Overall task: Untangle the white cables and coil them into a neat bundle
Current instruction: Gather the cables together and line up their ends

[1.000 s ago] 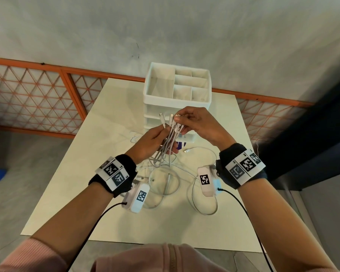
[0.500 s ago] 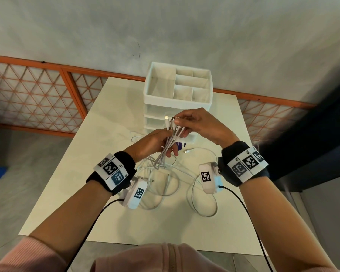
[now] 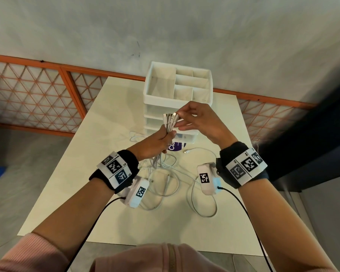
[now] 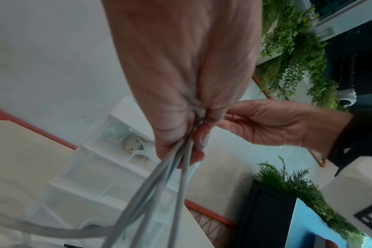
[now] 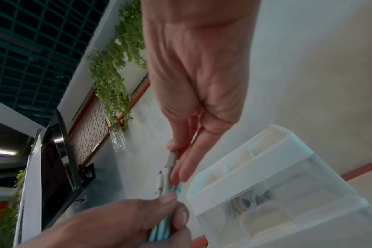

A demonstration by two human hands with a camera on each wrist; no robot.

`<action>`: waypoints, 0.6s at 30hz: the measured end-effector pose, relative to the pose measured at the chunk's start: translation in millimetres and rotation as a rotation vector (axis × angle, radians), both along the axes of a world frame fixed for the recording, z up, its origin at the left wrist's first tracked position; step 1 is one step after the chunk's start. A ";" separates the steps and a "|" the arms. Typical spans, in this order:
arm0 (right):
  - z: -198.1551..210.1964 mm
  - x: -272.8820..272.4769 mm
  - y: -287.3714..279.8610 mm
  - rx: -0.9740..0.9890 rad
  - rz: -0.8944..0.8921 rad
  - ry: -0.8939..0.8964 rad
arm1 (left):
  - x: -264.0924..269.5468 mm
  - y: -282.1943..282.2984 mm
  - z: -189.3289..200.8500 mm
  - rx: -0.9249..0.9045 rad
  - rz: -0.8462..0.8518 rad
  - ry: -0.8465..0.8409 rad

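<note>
The white cables point(image 3: 166, 163) rise as a gathered bunch above the table's point(image 3: 71, 173) middle, their loose loops trailing on it. The left hand point(image 3: 155, 142) has its fingers clamped around the bunch; the right hand point(image 3: 200, 120) pinches the connector ends point(image 3: 171, 117), in front of the white drawer organizer point(image 3: 178, 89) by the far edge.

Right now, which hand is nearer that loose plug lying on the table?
Left. The left hand grips the cables just beside the loose plug; the right hand pinches plug ends higher up.
</note>
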State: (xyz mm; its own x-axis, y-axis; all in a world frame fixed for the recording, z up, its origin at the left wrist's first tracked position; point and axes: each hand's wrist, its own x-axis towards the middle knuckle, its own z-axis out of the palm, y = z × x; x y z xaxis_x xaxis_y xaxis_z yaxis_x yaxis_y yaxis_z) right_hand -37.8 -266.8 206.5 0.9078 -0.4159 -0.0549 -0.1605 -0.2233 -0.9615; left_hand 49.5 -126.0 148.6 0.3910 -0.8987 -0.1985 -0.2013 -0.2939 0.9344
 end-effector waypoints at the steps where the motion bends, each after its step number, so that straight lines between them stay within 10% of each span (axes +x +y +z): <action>1: 0.0 0.0 -0.7 -0.029 -0.015 -0.006 | 0.1 -0.3 -0.4 0.010 -0.013 0.005; 18: 0.0 13.4 5.9 -0.190 -0.035 0.001 | -9.2 -1.6 11.4 -0.081 0.024 0.038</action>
